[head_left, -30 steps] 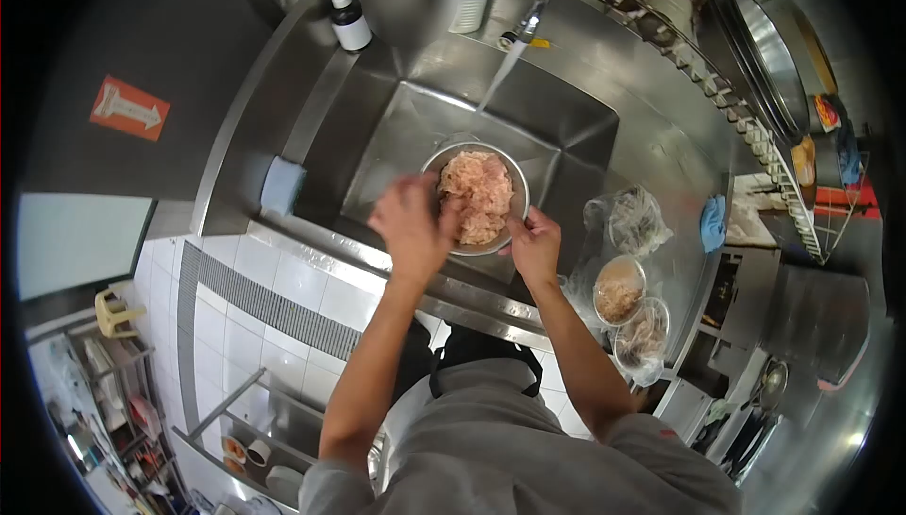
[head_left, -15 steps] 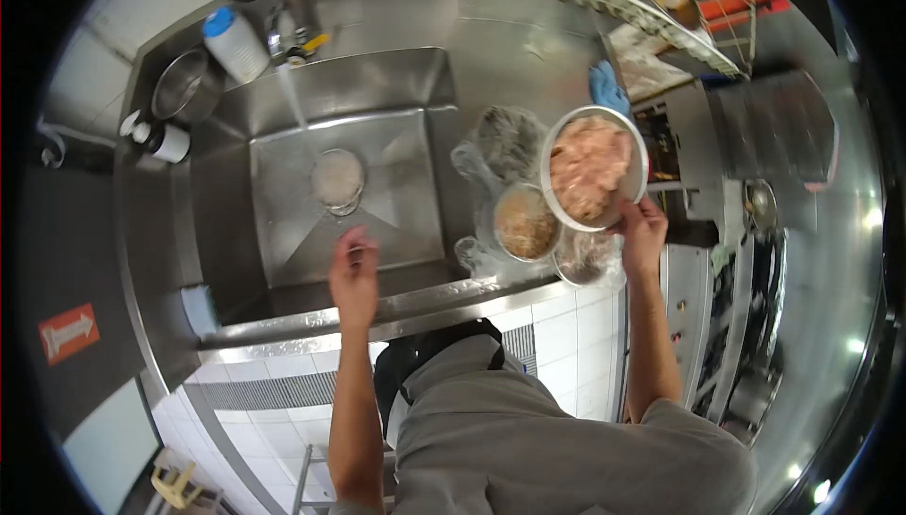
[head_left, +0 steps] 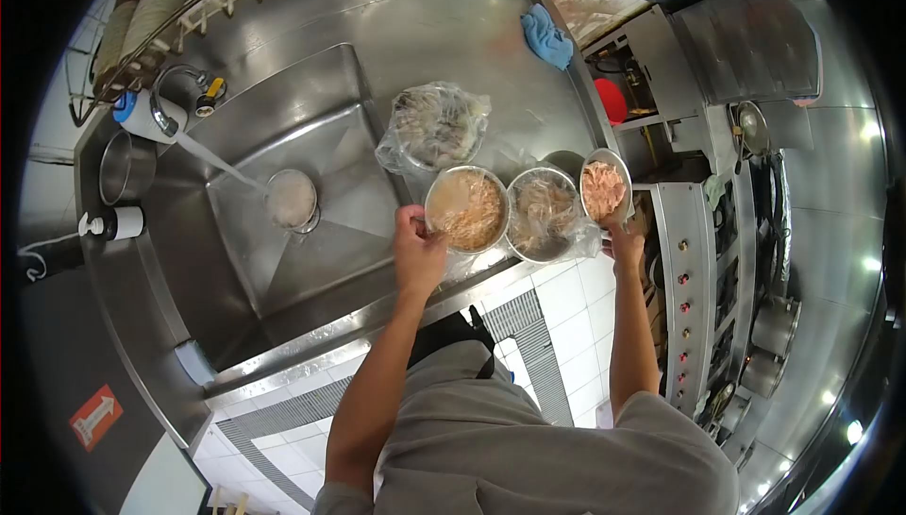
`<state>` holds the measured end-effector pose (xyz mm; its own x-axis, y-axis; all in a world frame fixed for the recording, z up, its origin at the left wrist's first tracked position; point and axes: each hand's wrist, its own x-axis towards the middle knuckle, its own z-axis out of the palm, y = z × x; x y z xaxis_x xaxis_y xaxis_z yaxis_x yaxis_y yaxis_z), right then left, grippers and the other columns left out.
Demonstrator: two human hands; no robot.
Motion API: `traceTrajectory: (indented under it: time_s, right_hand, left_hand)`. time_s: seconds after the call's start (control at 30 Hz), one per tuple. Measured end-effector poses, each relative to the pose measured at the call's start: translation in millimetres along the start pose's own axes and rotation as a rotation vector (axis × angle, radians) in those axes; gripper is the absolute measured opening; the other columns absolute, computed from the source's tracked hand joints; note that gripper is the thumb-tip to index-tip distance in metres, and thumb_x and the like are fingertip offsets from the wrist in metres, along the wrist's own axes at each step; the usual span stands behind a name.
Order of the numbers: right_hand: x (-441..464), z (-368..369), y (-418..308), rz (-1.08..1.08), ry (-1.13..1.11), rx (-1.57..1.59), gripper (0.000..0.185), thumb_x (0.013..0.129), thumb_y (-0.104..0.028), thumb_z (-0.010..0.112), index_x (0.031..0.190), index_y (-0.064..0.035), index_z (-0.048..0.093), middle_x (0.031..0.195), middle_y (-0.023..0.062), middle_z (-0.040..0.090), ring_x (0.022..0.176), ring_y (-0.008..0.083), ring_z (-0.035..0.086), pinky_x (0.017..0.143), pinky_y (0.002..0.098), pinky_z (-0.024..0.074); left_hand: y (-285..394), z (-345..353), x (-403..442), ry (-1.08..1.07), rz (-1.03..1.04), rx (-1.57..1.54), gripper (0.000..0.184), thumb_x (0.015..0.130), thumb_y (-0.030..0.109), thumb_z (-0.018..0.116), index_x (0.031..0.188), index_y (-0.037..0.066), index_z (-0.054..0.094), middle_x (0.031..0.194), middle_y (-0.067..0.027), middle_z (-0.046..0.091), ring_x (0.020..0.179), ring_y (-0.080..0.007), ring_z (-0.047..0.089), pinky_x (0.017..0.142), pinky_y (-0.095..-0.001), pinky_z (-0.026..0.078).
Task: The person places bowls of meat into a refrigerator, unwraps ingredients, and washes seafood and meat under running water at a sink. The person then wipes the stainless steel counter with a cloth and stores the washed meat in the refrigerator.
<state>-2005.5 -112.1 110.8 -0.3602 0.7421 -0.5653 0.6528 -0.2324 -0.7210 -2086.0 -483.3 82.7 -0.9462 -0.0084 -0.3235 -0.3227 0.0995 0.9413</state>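
My right hand (head_left: 625, 243) grips the near rim of a metal bowl (head_left: 605, 185) of pink raw meat, held up past the counter's right edge. My left hand (head_left: 420, 249) pinches the left rim of a round metal bowl (head_left: 466, 210) with light-brown shredded food in cloudy liquid. Between them sits another metal bowl (head_left: 542, 213) with pale food and plastic film over it. Behind the left bowl lies a transparent plastic bag (head_left: 436, 125) with greyish contents. Water runs from the faucet (head_left: 170, 115) into a small container (head_left: 292, 201) in the sink.
The steel sink (head_left: 354, 142) takes up the left side. Near the counter's right edge lies a blue cloth (head_left: 546, 38). A stove (head_left: 677, 303) stands to the right. A soap bottle (head_left: 118, 223) and a metal pot (head_left: 127, 168) stand at the sink's left.
My left hand has gone from above the sink to the rim of the shredded-food bowl. My right hand has carried the meat bowl rightward, uncovering the middle bowl. The view has turned.
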Motion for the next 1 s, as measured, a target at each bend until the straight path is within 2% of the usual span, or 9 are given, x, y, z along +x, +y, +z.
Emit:
traceTrajectory:
  time_s: [0.07,0.1,0.17,0.37,0.5,0.67,0.77,0.9,1.0]
  right_hand:
    - [-49.1,25.9,-22.4,-1.022,0.763,-0.879,0.026,0.077,-0.016,0.071,0.097,-0.0002,0.066,0.086,0.0144,0.063,0.079,0.0293,0.063,0.071,0.0360,0.0519]
    - [-54.7,35.5,-26.2,-1.023,0.754,-0.879,0.026,0.077,-0.016,0.071,0.097,-0.0002,0.066,0.086,0.0144,0.063,0.079,0.0293,0.063,0.071,0.0360,0.0519]
    - [-64.4,51.3,-25.7,-1.202,-0.005,-0.700,0.027,0.080,-0.018,0.066,0.103,-0.0053,0.067,0.091,0.0164,0.061,0.088,0.0337,0.059,0.079,0.0425,0.0475]
    - [-75.9,80.2,-25.5,-1.264,-0.092,-1.254,0.030,0.079,-0.016,0.059,0.108,-0.0101,0.068,0.081,0.0124,0.058,0.079,0.0333,0.058,0.071,0.0466,0.0452]
    - [-78.1,68.7,-33.1,-1.193,-0.204,-1.171,0.033,0.076,-0.024,0.067,0.107,-0.0100,0.068,0.088,0.0128,0.062,0.086,0.0339,0.060,0.075,0.0469,0.0442]
    - [-103.2,83.4,-33.8,-1.146,-0.315,-1.100,0.061,0.070,-0.025,0.076,0.126,-0.0153,0.054,0.112,0.0094,0.057,0.100,0.0323,0.056,0.083,0.0472,0.0423]
    - [-96.9,92.4,-13.1,-1.265,-0.103,-1.183,0.060,0.068,-0.023,0.077,0.124,-0.0164,0.055,0.118,0.0082,0.054,0.104,0.0315,0.054,0.086,0.0474,0.0410]
    - [-93.3,88.8,-24.5,-1.138,-0.116,-1.311,0.055,0.070,-0.016,0.073,0.122,-0.0156,0.054,0.119,0.0096,0.053,0.107,0.0319,0.053,0.089,0.0483,0.0399]
    - [-115.2,101.9,-57.0,-1.267,-0.110,-1.160,0.043,0.071,-0.014,0.070,0.113,-0.0116,0.060,0.114,0.0110,0.056,0.107,0.0320,0.053,0.087,0.0477,0.0417]
  left_hand:
    - [12.7,-5.2,-0.6,-0.020,-0.067,-0.062,0.033,0.075,-0.003,0.062,0.103,0.005,0.045,0.081,-0.0044,0.054,0.061,-0.0103,0.053,0.047,-0.0247,0.049]
    - [15.7,-8.5,-1.3,-0.033,-0.137,-0.126,0.029,0.074,-0.006,0.059,0.097,0.006,0.045,0.079,-0.0030,0.053,0.059,-0.0091,0.052,0.042,-0.0234,0.048]
    - [12.1,-16.7,-5.0,-0.037,-0.166,-0.162,0.028,0.074,-0.005,0.060,0.094,0.007,0.044,0.076,-0.0018,0.052,0.057,-0.0081,0.050,0.041,-0.0235,0.045]
    - [6.6,-34.4,-12.4,-0.065,-0.249,-0.208,0.024,0.073,-0.004,0.058,0.091,0.006,0.046,0.077,-0.0013,0.051,0.058,-0.0071,0.050,0.041,-0.0225,0.047]
    - [7.7,-35.6,-10.6,-0.095,-0.253,-0.231,0.024,0.073,-0.003,0.060,0.091,0.006,0.047,0.077,-0.0014,0.051,0.058,-0.0073,0.050,0.043,-0.0227,0.048]
    - [1.8,-38.2,-9.7,-0.112,-0.212,-0.284,0.025,0.074,-0.003,0.061,0.091,0.007,0.046,0.071,-0.0004,0.048,0.053,-0.0068,0.049,0.041,-0.0236,0.047]
    - [1.5,-38.1,-9.6,-0.130,-0.216,-0.253,0.024,0.074,-0.002,0.061,0.091,0.007,0.046,0.073,-0.0008,0.049,0.056,-0.0071,0.050,0.042,-0.0239,0.048]
    - [-1.8,-40.9,-8.2,-0.178,-0.211,-0.239,0.022,0.074,-0.002,0.062,0.089,0.006,0.048,0.075,-0.0015,0.050,0.056,-0.0080,0.052,0.042,-0.0248,0.048]
    - [-5.2,-39.0,-12.0,-0.265,-0.193,-0.235,0.021,0.075,-0.002,0.061,0.089,0.005,0.047,0.073,-0.0019,0.049,0.053,-0.0088,0.051,0.040,-0.0258,0.047]
